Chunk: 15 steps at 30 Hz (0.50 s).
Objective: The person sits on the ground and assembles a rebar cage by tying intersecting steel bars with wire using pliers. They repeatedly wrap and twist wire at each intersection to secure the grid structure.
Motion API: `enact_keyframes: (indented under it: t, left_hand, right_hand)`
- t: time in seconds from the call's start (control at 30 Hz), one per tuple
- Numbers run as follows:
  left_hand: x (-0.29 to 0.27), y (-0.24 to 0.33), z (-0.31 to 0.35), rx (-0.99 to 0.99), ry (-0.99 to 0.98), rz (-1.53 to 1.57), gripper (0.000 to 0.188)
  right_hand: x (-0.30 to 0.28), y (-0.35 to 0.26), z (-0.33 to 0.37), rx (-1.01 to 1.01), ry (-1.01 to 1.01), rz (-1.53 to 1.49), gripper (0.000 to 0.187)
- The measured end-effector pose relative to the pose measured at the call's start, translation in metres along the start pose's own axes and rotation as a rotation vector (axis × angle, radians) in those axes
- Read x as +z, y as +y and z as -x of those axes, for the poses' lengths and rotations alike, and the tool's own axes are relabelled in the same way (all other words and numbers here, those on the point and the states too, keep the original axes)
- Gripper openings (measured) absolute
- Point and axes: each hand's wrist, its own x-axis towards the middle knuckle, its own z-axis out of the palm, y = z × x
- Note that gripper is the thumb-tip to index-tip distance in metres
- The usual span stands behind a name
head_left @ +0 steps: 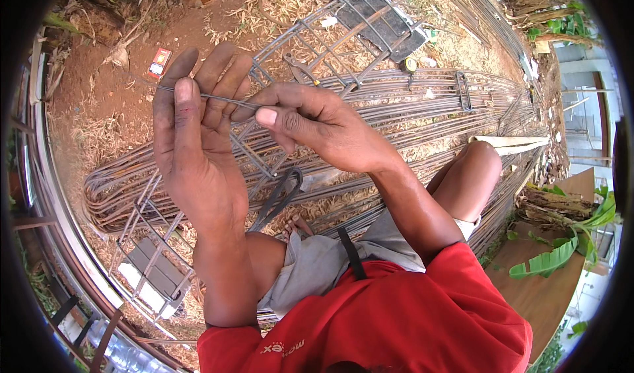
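A thin dark wire (pixel 228 100) is stretched between my two hands, above a rebar cage. My left hand (pixel 201 148) pinches it between thumb and forefinger, palm turned toward me, with the other fingers loosely raised. Close by on the right, my right hand (pixel 323 125) grips the wire's other side between thumb and bent fingers. The rebar cage (pixel 310 33) runs diagonally beneath both hands, partly hidden by them. Beyond my right hand, pliers (pixel 300 70) rest at the cage.
Long bent rebar rods (pixel 396 109) lie in a wide bundle across the ground. A tape measure (pixel 410 64) and a rectangular steel stirrup (pixel 464 91) are at the right. A dark loop (pixel 282 194) lies near my leg; a small red box (pixel 159 62) sits on the soil.
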Motion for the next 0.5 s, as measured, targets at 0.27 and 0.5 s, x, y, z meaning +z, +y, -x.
enact_keyframes:
  t: [0.27,0.5]
  left_hand:
    - [-0.02,0.018,0.001,-0.105,-0.024,0.35,0.044]
    - [-0.014,0.016,0.007,-0.044,-0.115,0.145,0.047]
  right_hand:
    - [0.003,-0.056,-0.006,-0.387,0.139,0.761,0.021]
    - [-0.039,-0.081,0.022,-0.206,0.009,0.895,0.028]
